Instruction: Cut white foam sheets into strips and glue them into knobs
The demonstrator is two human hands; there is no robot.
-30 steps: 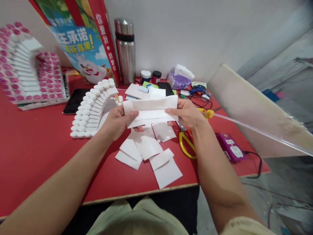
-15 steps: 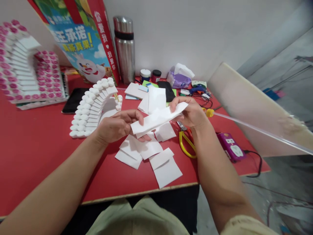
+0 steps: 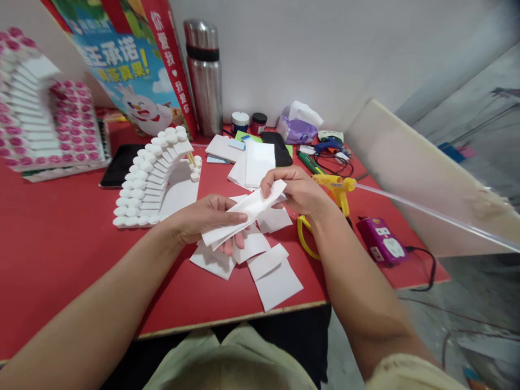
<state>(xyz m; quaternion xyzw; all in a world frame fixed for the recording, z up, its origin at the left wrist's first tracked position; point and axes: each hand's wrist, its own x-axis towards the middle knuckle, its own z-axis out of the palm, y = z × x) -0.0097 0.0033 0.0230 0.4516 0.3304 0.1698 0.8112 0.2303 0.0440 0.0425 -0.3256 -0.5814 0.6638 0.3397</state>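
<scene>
Both my hands grip a folded strip of white paper (image 3: 244, 212) above the red table (image 3: 60, 238). My left hand (image 3: 205, 215) pinches its lower left end, thumb on top. My right hand (image 3: 298, 188) pinches the upper right end. The strip slants from lower left up to the right. Under it several loose white paper pieces (image 3: 268, 268) lie on the table. Yellow-handled scissors (image 3: 303, 238) lie partly hidden beneath my right wrist.
A white arched model of foam steps (image 3: 156, 176) stands left of my hands. A pink-dotted model (image 3: 44, 119), a steel flask (image 3: 203, 76), a yellow glue gun (image 3: 339, 187), a purple power socket (image 3: 382, 244) and a slanted white board (image 3: 422, 179) surround the spot.
The paper strip was held wide and level; it has since been folded narrower and lowered to a slant. My hands have come closer together. The glue gun has come into sight.
</scene>
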